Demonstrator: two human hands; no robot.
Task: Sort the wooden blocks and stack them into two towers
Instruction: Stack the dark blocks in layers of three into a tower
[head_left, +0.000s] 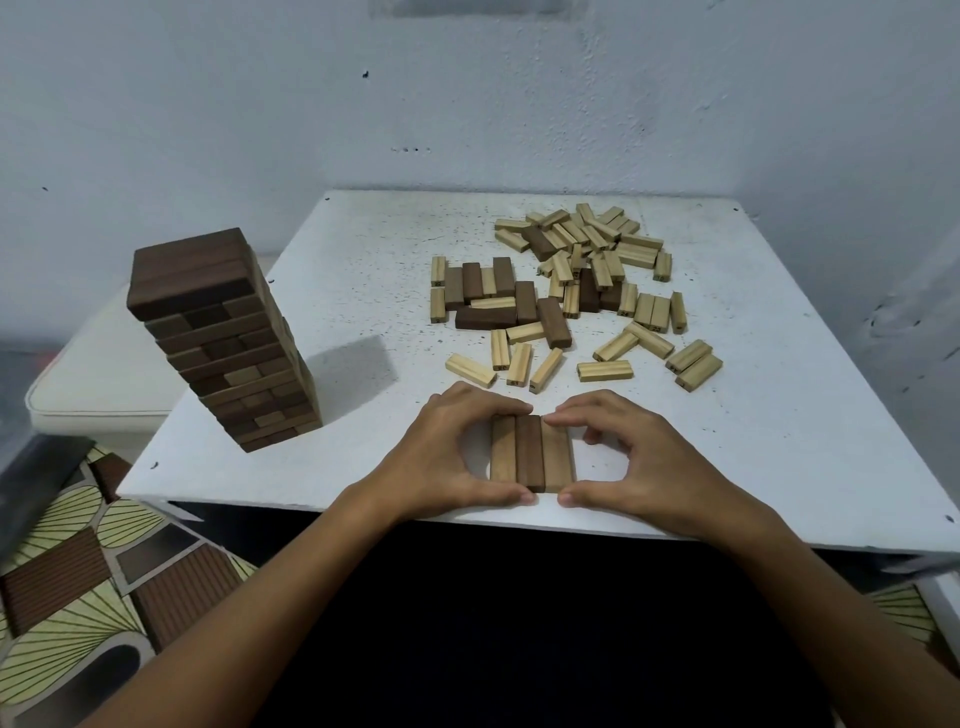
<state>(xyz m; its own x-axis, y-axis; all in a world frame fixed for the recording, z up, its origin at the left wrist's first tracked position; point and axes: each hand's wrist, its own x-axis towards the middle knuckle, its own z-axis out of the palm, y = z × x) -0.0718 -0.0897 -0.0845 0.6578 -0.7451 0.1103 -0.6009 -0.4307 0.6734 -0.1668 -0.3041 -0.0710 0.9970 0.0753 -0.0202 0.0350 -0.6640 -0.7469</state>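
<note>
Three dark blocks lie flat side by side, touching, close to the near edge of the white bench. The left hand and right hand frame them: fingertips curl over the far ends, thumbs press the near ends, so both hands clamp the row between them. The thumbs sit just inside the bench edge. A tall dark tower stands near the left edge, well apart from the hands, with bare bench between. A loose pile of pale and dark blocks spreads across the far right half, its nearest pale pieces just beyond the fingertips. The right side of the bench beside the right hand is bare.
</note>
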